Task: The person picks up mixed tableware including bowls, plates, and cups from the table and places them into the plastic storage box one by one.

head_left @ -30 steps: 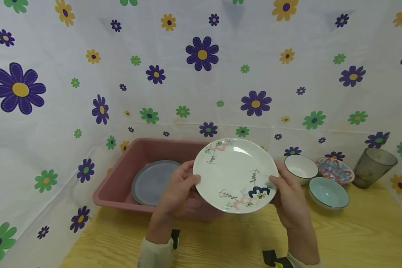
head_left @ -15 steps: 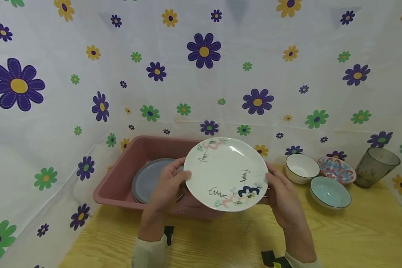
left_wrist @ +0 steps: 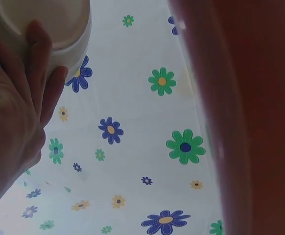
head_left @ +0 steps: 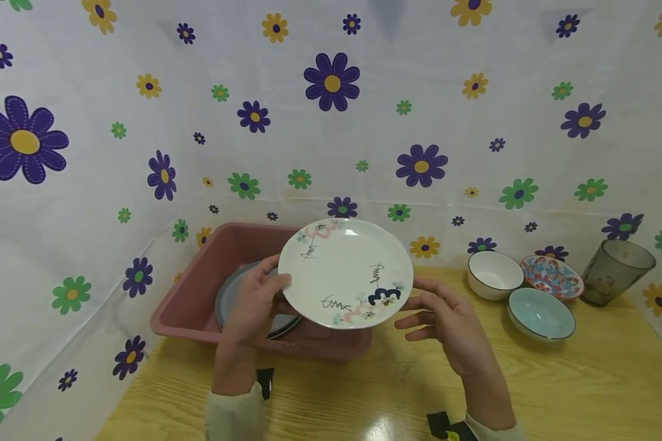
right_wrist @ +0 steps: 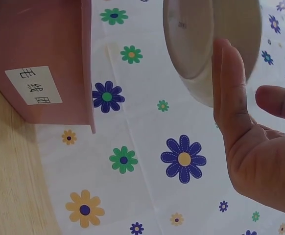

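Left hand point(head_left: 252, 303) grips, thumb point(head_left: 277, 283) uppermost. Right hand point(head_left: 453, 324) has its fingers point(head_left: 417, 320) loosely parted. Both forearms point(head_left: 234, 370) reach forward.

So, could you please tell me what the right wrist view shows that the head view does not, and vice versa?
Of these two, only the right wrist view shows the underside of the plate and the white label on the tub. Only the head view shows the plate's patterned top, the left hand, the grey plate inside the tub, glass, white bowl, blue bowl and red-patterned dish. Both show the plate, tub, right hand, table and flowered cloth.
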Demonstrator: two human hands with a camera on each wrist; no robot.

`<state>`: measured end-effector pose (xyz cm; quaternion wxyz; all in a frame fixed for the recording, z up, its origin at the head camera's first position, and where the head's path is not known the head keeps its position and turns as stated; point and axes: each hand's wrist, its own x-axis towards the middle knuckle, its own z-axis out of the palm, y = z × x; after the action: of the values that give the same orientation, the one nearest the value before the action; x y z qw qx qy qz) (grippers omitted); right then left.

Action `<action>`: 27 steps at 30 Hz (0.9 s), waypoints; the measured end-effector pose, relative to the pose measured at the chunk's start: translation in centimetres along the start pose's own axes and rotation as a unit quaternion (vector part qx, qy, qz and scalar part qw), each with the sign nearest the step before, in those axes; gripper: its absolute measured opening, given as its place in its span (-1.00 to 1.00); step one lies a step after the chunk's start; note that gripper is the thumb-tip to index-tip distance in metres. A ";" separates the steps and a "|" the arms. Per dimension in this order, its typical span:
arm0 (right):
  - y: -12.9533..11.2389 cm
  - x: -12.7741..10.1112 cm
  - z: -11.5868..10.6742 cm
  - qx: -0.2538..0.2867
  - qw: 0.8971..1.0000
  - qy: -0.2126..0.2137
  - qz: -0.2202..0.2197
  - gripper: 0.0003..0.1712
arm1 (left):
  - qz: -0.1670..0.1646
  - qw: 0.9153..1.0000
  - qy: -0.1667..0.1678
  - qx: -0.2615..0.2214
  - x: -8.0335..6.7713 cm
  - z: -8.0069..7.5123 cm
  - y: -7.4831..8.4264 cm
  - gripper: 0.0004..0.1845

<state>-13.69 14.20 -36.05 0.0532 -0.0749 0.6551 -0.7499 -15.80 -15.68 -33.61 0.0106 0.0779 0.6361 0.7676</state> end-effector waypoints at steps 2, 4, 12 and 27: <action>0.1 0.0 0.0 -0.009 1.000 -0.008 0.002 -0.57 | 0.003 1.000 0.015 -0.001 -0.1 -0.3 0.1 -0.51; 0.2 0.1 0.1 -0.020 1.000 -0.010 0.006 -0.59 | 0.006 1.000 0.027 -0.004 -0.1 -0.7 0.1 -0.52; 1.4 0.7 1.2 -0.071 0.997 -0.002 0.043 -0.63 | 0.015 0.999 0.047 -0.014 0.0 -1.9 0.2 -0.54; 4.2 1.6 3.5 -0.182 0.983 0.014 0.020 -0.74 | 0.004 0.996 0.087 0.006 0.5 -3.6 -0.1 -0.53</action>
<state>-14.74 9.93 -39.68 0.0443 -0.0596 0.7824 -0.6183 -16.74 -19.13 -34.26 -0.0482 0.0138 0.6388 0.7677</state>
